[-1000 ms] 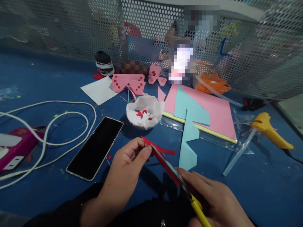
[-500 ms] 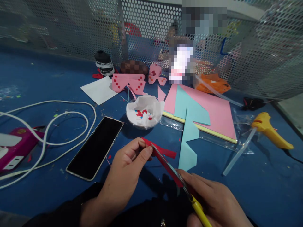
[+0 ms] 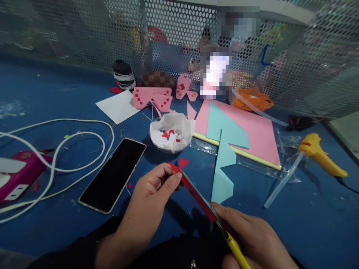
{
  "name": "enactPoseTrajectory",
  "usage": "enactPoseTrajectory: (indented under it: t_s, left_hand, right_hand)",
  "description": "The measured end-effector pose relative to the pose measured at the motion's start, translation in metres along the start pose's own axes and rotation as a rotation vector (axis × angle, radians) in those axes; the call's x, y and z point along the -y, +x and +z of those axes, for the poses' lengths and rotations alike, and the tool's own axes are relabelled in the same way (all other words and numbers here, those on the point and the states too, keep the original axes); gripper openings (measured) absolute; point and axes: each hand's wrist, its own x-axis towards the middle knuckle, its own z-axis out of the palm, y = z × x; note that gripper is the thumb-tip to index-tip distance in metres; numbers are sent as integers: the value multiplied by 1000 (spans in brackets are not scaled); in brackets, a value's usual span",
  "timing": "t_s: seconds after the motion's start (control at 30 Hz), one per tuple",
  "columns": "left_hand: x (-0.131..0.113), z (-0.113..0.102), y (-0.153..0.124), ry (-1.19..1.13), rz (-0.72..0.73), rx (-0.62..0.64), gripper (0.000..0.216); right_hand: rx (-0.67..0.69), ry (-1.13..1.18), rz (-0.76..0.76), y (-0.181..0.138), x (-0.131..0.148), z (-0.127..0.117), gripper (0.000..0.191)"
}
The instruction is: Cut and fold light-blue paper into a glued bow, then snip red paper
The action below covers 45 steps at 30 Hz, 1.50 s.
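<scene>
My left hand (image 3: 153,200) pinches one end of a narrow red paper strip (image 3: 196,196) between thumb and fingers. Yellow-handled scissors (image 3: 237,248) are gripped in my right hand (image 3: 254,228), their blades closed along the strip's upper edge with the tip by my left thumb. A red scrap (image 3: 183,163) shows just beyond the blade tip. Behind my hands is a bowl (image 3: 157,144) lined with white paper, holding red and blue bits. To the right lies a light blue cut paper shape (image 3: 223,183) with notched edges.
A black-screened phone (image 3: 113,175), white cable (image 3: 108,127) and magenta device (image 3: 21,177) lie left. A yellow glue gun (image 3: 322,155) rests right, beside pink sheets (image 3: 259,134). Pink paper cutouts (image 3: 153,98) and a black-and-white thread spool (image 3: 123,74) stand near the mesh panel (image 3: 174,22).
The scissors have cut through the red paper; the piece that stuck out to the right of the blades has come off, and a scrap shows beyond the tip. Both hands have barely moved.
</scene>
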Motion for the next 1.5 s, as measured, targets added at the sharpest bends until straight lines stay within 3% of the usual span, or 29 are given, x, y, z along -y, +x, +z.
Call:
enactPoseTrajectory:
  t_s: [0.4, 1.07, 1.33, 1.5]
  left_hand:
    - [-1, 0, -2, -69, -25, 12, 18]
    - [4, 0, -2, -41, -43, 50, 18]
    - [2, -1, -2, -23, -41, 69, 19]
    - [-1, 1, -2, -41, -36, 43, 18]
  right_hand:
    - [131, 123, 91, 1, 0, -7, 94]
    - [111, 192, 89, 4, 8, -8, 83]
    - [125, 168, 128, 3, 9, -8, 58]
    - [66, 217, 134, 5, 11, -10, 62]
